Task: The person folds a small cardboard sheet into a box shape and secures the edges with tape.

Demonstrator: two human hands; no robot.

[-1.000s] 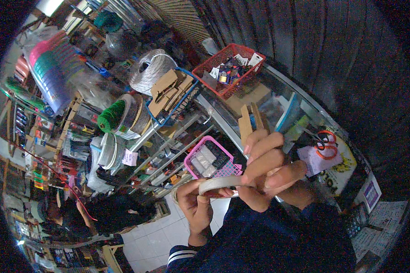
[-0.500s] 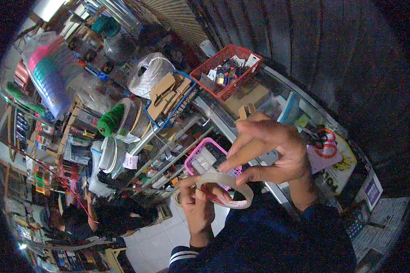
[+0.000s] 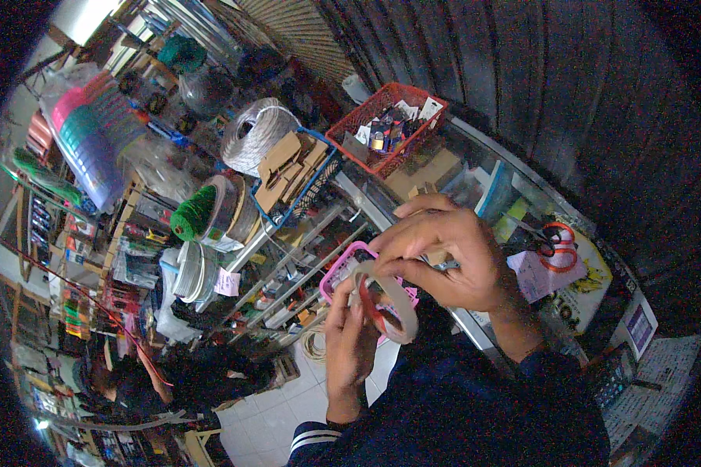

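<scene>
A roll of clear tape (image 3: 402, 302) is held up on edge before me, its reddish inner core showing. My left hand (image 3: 346, 354) grips the roll from its left side, thumb and fingers closed on the band. My right hand (image 3: 461, 257) is closed in a pinch, thumb and fingertips at the roll's upper rim. Whether a loose tape end lies between them is too small to tell. Partly hidden behind the roll is a pink plastic basket (image 3: 336, 270). Orange-handled scissors (image 3: 558, 253) lie on the counter to the right of my right hand.
A glass-topped counter (image 3: 458, 124) carries a red basket (image 3: 340, 138) of padlocks and a blue basket (image 3: 325, 177) with cardboard pieces. Twine spools (image 3: 196, 214) and a rope coil (image 3: 258, 136) stand left. A person (image 3: 187, 377) is at the lower left, near shelves.
My right hand has moved slightly left and down, its fingers closing together at the tape's rim. The roll has been turned more upright in my left hand.
</scene>
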